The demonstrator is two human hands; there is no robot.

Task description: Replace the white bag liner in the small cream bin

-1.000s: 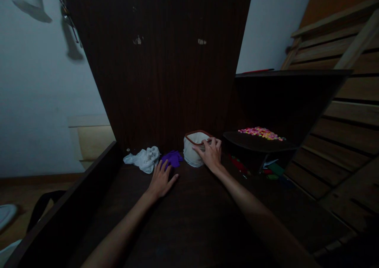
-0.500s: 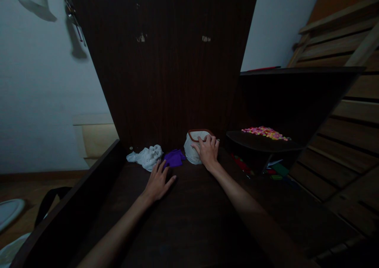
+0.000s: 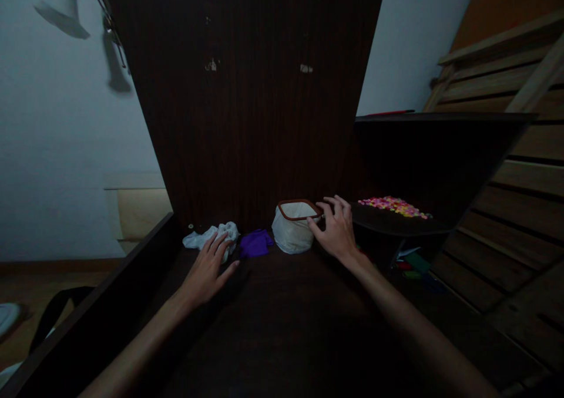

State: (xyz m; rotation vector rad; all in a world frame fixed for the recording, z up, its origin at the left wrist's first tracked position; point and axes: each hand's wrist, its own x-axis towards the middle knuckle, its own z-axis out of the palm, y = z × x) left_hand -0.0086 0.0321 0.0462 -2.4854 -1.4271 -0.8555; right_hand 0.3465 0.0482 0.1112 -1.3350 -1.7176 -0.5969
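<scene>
My left hand lies flat and open on the dark wooden desk, its fingertips touching a crumpled white cloth. A folded purple cloth sits just right of it. My right hand is at the right side of a white fabric basket with a brown rim, fingers curled against the rim's right edge. It is too dark to see whether they pinch the rim.
A dark shelf to the right carries a heap of small pink and yellow pieces. Coloured items lie under it. A tall dark panel backs the desk; a raised side board runs along its left. Wooden slats stand at right.
My left hand slid left from the purple cloth to the white cloth. My right hand moved from the basket's front to its right rim. The view shifted slightly.
</scene>
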